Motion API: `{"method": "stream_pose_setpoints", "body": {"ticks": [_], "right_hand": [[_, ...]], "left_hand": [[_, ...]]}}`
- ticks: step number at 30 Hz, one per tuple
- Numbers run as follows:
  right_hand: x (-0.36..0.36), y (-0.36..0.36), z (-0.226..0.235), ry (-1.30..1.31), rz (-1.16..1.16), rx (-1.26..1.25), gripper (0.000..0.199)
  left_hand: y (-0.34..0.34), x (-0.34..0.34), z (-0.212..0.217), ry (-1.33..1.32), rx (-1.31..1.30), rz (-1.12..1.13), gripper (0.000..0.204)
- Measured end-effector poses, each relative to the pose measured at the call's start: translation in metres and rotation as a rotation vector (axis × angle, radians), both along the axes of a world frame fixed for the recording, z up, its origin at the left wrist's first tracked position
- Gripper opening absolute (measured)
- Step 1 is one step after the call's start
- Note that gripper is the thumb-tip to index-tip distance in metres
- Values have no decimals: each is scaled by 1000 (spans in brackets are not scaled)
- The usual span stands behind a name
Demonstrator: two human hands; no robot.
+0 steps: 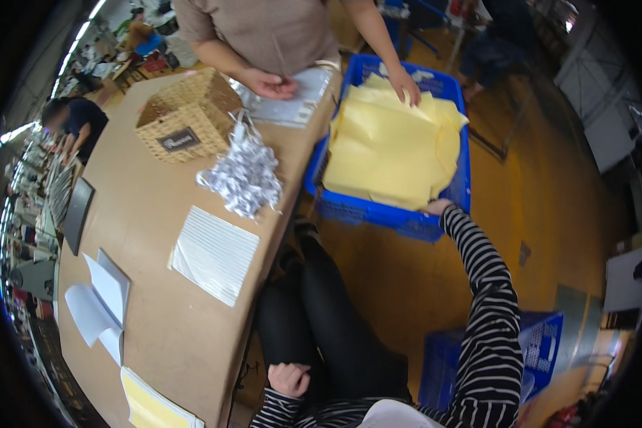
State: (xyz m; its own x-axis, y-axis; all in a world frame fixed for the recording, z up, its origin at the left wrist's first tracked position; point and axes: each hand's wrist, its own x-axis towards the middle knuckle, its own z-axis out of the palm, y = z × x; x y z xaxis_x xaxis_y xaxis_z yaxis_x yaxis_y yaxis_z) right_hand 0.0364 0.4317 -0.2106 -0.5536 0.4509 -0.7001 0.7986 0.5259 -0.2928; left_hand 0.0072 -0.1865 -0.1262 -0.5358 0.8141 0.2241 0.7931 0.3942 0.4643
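Note:
My left hand [289,379] rests on my dark-clad thigh, its fingers curled in with nothing showing in them. My right arm reaches forward, and my right hand [437,207] is closed on the near right rim of a blue plastic crate [378,211]; its fingertips are partly hidden. A stack of pale yellow sheets [389,153] fills this crate, its edges uneven. Across from me, a co-worker's hand [405,87] touches the top of the stack at the far side. The co-worker's other hand [271,85] hovers over clear plastic packets [292,100] on the table.
On the brown table [150,235] stand a woven basket [189,118] and a heap of white string tags [244,175]. Nearer lie a striped clear sheet [217,255], folded white paper [100,303] and a yellow-and-white pad [157,401]. Another blue crate [542,349] sits on the floor at right.

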Motion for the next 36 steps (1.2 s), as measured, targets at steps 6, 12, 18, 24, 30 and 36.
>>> {"method": "stream_pose_setpoints", "body": {"ticks": [6, 12, 18, 24, 30, 36], "right_hand": [[-8, -22, 64, -197, 372, 225, 41], [47, -61, 180, 132, 38, 478, 32], [87, -177, 214, 869, 3, 42, 21], [70, -254, 199, 1013, -111, -273, 8], [8, -267, 213, 1615, -588, -306, 10], [-13, -264, 231, 1885, -908, -603, 8]], "left_hand": [[3, 2, 2, -7, 58, 0, 16], [-1, 3, -3, 5, 113, -2, 14], [-6, 1, -4, 33, 134, -21, 10], [-10, 3, -1, 7, 115, -17, 5], [-12, 6, -2, 7, 148, 2, 6], [-14, 7, -5, 6, 160, 2, 6]]}}
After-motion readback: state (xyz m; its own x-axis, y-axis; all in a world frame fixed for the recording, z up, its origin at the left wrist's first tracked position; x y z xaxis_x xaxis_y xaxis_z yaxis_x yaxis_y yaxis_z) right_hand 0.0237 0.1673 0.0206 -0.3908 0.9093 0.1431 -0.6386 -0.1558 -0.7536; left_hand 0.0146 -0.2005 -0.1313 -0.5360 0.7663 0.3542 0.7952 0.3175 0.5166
